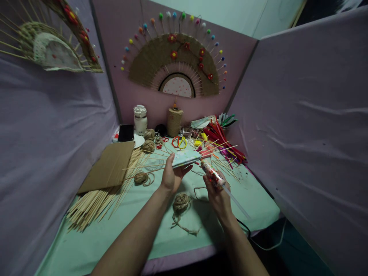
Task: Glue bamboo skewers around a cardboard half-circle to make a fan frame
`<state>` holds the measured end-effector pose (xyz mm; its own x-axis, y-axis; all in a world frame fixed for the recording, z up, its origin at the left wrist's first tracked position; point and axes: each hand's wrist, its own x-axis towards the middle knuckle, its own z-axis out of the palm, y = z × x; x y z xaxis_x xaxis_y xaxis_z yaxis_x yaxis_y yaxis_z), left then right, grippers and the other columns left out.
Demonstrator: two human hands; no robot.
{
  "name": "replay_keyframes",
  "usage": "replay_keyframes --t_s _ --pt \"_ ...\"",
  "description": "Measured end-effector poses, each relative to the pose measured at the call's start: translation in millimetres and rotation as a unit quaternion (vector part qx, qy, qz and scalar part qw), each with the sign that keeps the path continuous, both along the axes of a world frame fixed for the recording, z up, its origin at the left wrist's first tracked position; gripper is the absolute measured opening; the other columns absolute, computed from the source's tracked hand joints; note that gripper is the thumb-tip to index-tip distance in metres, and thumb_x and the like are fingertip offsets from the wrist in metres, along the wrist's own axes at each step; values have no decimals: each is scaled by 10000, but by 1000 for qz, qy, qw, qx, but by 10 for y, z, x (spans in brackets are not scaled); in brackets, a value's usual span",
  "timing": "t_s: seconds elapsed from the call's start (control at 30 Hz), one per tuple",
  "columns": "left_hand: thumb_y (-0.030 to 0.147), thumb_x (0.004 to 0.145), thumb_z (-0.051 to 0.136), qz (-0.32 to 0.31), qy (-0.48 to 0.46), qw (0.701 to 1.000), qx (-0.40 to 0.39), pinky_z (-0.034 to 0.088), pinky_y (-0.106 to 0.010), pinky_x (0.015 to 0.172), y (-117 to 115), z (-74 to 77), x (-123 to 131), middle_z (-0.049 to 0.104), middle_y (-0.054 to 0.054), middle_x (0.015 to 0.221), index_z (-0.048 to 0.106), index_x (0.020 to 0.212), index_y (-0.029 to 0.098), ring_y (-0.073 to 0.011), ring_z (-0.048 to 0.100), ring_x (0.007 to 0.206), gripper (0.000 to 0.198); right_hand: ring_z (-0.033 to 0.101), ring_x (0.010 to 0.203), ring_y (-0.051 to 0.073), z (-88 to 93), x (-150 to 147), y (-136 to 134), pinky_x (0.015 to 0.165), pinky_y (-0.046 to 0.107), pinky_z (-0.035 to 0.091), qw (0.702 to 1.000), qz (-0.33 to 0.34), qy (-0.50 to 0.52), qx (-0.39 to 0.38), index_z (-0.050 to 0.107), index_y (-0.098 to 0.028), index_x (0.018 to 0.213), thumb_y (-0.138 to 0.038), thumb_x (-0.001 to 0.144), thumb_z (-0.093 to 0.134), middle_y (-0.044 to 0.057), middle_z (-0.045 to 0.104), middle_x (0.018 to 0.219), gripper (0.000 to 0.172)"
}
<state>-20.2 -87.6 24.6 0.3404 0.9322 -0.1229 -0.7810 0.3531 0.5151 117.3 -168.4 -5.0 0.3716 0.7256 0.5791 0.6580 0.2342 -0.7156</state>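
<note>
My left hand (171, 177) grips a flat, pale patterned half-disc (185, 157), thumb on top and fingers beneath. Thin bamboo sticks (143, 166) fan out from its edge on several sides. In my right hand (220, 193) is a hot glue gun (212, 173), its body covered in a colourful pattern. A clear glue stick (237, 202) juts from its back end. The nozzle is close to the right edge of the half-disc; whether it touches I cannot tell. Below my hands, a small ball of jute twine (181, 202) lies on the green cloth with its loose end trailing.
Left of my hands are a cardboard sheet (107, 166) and a pile of bamboo sticks (89, 209). Scissors (179, 142), a twine spool (174, 122), a white jar (140, 119) and red pipe cleaners (222, 140) stand behind. A decorated fan (149, 57) hangs on the back wall.
</note>
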Motion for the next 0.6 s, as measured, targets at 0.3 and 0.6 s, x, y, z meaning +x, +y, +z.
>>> replay_keyframes --t_s 0.3,0.6 --pt "396 864 493 1 4 1000 -7 531 -338 771 -15 24 -5 705 -118 978 638 1011 115 -210 678 827 348 560 747 190 3 -19 -9 676 323 448 1000 15 21 -16 590 -188 866 -398 871 549 63 613 861 213" --pt "413 851 525 -3 1 1000 3 521 -359 812 -2 -23 9 700 -126 1011 628 1039 122 -243 676 901 361 445 614 148 -3 -29 -22 584 293 383 999 17 -22 -17 557 -206 775 -384 879 530 -4 490 711 208"
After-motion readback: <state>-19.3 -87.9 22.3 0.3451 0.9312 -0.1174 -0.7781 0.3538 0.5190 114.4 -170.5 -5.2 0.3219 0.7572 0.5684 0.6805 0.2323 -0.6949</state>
